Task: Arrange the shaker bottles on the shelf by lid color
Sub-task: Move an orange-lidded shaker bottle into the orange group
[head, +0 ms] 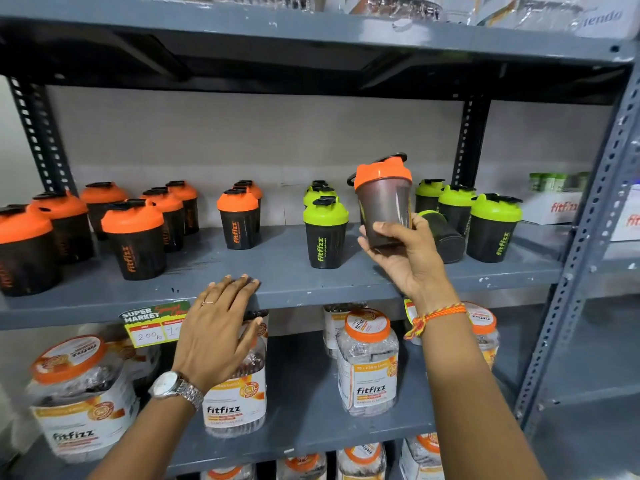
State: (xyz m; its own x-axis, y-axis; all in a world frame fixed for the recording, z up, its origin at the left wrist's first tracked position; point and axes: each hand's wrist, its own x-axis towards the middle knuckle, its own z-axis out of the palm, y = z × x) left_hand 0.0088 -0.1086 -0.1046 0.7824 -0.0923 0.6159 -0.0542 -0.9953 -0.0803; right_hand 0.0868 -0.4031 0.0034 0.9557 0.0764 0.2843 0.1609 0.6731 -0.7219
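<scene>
- Right hand (403, 252) holds an orange-lid shaker (383, 202) by its lower body, palm toward camera, fingers wrapped round the base; grip closed on the bottle.
- Held shaker is lifted clear of the grey shelf (277, 282), tilted slightly, flip cap on top leaning right; it sits in front of the green-lid area.
- Right forearm rises from lower right, wrist bent back; orange thread band (433, 318) on the wrist.
- Left hand (221, 323) lies flat, palm down, fingers together and stretched, fingertips (247, 281) touching the shelf's front edge; grip wide, holding nothing.
- Left wrist wears a silver watch (175, 388); a ring on one finger.
- Orange-lid group (133, 237) stands upright at the shelf's left; another orange-lid pair (239, 218) stands nearer the middle.
- Green-lid shaker (325, 232) stands upright just left of the held bottle, more green lids behind it.
- Green-lid cluster (493, 226) stands at right; one bottle lying on its side (441, 235) just beside the right hand, behind it.
- Price tag (154, 323) hangs off the shelf edge, partly hidden by the left hand.
- Lower shelf carries clear jars (369, 362) with orange lids.
</scene>
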